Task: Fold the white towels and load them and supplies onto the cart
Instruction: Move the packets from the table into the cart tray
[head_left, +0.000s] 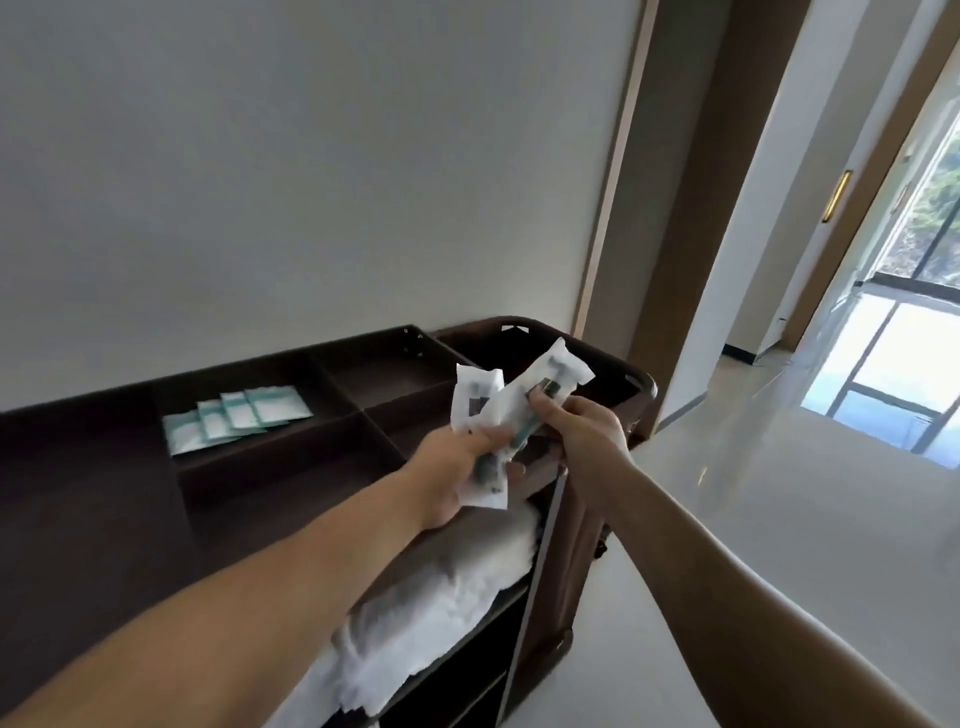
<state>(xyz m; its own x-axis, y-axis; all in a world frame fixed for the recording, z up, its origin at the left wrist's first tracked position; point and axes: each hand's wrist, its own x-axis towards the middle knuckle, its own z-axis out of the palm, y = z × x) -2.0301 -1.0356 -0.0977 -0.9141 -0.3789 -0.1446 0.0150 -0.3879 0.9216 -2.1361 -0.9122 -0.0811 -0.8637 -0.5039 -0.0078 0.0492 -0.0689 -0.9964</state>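
Note:
A dark brown cart (291, 467) stands against the wall, its top split into compartments. My left hand (457, 478) grips a bunch of white plastic packets (475, 400) with dark green items inside, above the cart's right end. My right hand (587, 426) pinches one more such packet (550, 376), pulled up and to the right of the bunch. Several white and teal sachets (236, 421) lie overlapped in a back compartment. White towels (431, 597) lie on the shelf below the cart's top, partly hidden by my left arm.
A dark bag frame (613, 364) forms the cart's right end. To the right a pale glossy floor (753, 493) runs toward a bright window (904, 332). A brown door frame (613, 208) rises behind the cart.

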